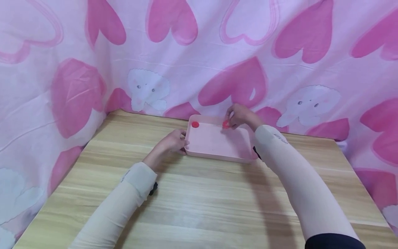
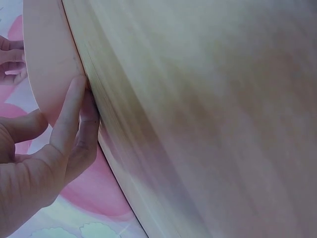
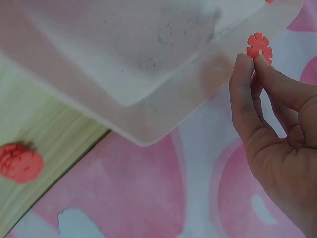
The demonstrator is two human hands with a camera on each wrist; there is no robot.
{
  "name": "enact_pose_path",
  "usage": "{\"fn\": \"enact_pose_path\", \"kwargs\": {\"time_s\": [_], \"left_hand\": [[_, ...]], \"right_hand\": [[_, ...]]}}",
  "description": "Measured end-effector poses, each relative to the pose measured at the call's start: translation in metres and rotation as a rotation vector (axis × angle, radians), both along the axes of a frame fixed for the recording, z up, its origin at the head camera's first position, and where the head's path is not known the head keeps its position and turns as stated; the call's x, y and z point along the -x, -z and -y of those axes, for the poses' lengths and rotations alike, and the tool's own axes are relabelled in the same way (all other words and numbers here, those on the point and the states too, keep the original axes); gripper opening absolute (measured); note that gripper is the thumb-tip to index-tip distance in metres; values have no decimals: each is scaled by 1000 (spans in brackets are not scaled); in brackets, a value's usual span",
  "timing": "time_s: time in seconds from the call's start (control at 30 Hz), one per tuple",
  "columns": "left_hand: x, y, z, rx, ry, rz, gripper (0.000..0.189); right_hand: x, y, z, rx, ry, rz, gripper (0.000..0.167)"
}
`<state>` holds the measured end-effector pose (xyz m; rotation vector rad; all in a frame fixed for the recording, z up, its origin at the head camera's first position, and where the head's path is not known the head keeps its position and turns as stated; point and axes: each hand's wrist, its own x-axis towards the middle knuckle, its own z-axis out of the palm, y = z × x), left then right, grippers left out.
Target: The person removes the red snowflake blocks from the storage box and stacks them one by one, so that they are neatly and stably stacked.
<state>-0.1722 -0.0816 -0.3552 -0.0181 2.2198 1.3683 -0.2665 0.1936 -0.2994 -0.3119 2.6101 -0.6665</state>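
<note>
A shallow pink tray point(image 1: 217, 157) lies on the wooden table near its far edge. My left hand point(image 1: 172, 141) grips the tray's left end, thumb at the rim and fingers along the outer wall; the left wrist view shows this hand point(image 2: 44, 153) close up. Over the tray's far side, my right hand point(image 1: 240, 116) pinches a red notched plastic snowflake disc point(image 3: 259, 45) between thumb and fingertips. Another red snowflake disc point(image 1: 195, 124) is in the tray's far left corner.
Several red snowflake discs point(image 3: 22, 163) lie in a pile on the table beside the tray, hidden behind my right arm in the head view. A pink heart-patterned cloth point(image 1: 186, 65) hangs behind the table's far edge and along its left side.
</note>
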Motion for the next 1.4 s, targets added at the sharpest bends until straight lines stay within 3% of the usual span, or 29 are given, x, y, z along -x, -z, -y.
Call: {"fn": "enact_pose_path", "kwargs": {"time_s": [0.13, 0.37, 0.53, 0.67, 0.9, 1.13, 1.4], "left_hand": [[0, 2, 1, -2, -9, 13, 47], [-1, 4, 4, 1, -27, 37, 49], [-2, 5, 2, 10, -20, 48, 49], [-3, 5, 1, 4, -18, 42, 49], [-5, 2, 2, -1, 1, 19, 49], [-3, -1, 2, 11, 10, 24, 50], [-2, -6, -1, 10, 6, 36, 50]], "right_hand": [[-1, -5, -14, 21, -1, 9, 14], [-1, -8, -50, 4, 15, -57, 14], [-4, -8, -86, -1, 60, -17, 16], [-10, -2, -120, 54, 106, 5, 20], [-25, 17, -167, 33, 161, 55, 16], [-28, 21, -181, 91, 216, 208, 22], [-36, 18, -183, 17, 221, 163, 18]]}}
